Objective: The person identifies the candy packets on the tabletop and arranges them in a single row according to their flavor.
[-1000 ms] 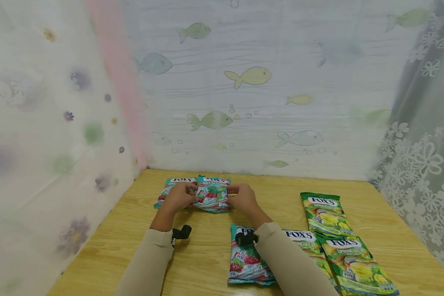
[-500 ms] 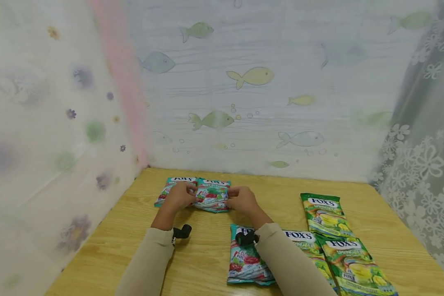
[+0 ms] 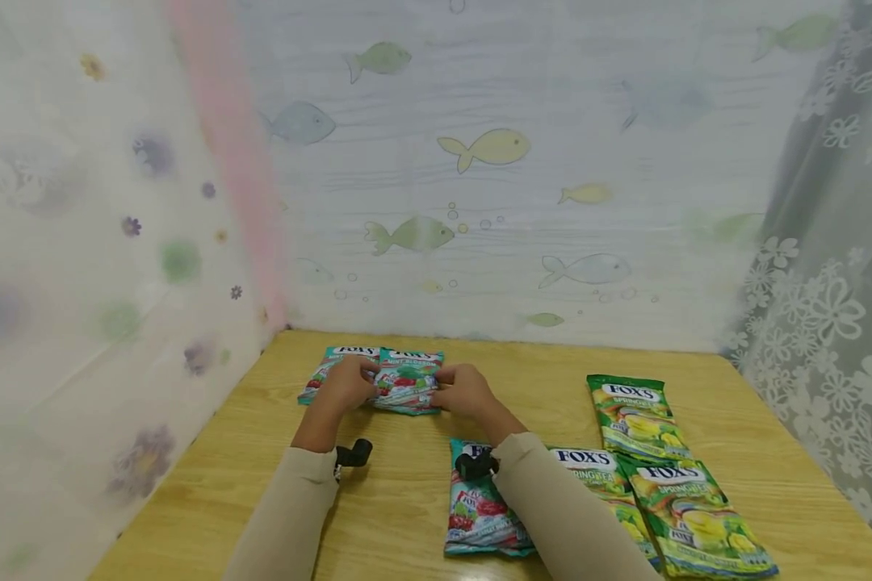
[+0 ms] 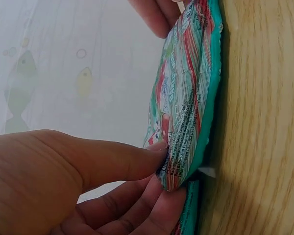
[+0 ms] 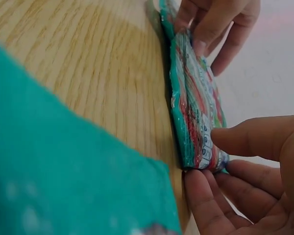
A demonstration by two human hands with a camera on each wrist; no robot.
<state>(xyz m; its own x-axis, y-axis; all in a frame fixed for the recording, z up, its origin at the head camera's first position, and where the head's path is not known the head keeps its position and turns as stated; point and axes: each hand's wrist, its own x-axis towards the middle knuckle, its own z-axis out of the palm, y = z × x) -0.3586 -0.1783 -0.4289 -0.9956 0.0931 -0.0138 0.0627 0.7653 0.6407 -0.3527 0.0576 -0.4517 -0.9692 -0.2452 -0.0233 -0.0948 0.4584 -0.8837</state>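
In the head view, a teal Fox's Mint Blossom candy bag (image 3: pixel 408 386) lies face up near the back of the table, between my hands. My left hand (image 3: pixel 343 387) pinches its left edge; the left wrist view shows the thumb on the printed face of the bag (image 4: pixel 186 93) and the fingers at its side. At the opposite edge, my right hand (image 3: pixel 467 392) pinches the bag, thumb on top and fingertips against the side. A second teal candy bag (image 3: pixel 318 379) sits directly left, partly hidden behind my left hand.
Another teal candy bag (image 3: pixel 472 516) lies nearer, partly under my right forearm. Beside it are green and yellow Spring Tea candy bags: one partly covered by the sleeve (image 3: pixel 584 460), one at the front right (image 3: pixel 698 524), one behind (image 3: pixel 635 420). A fish-print curtain (image 3: pixel 480 242) borders the wooden table (image 3: pixel 538 383).
The far edge of the held candy bag has come down slightly, and it lies flatter beside its neighbour. Both hands stay at its sides. The head view has shifted a little.
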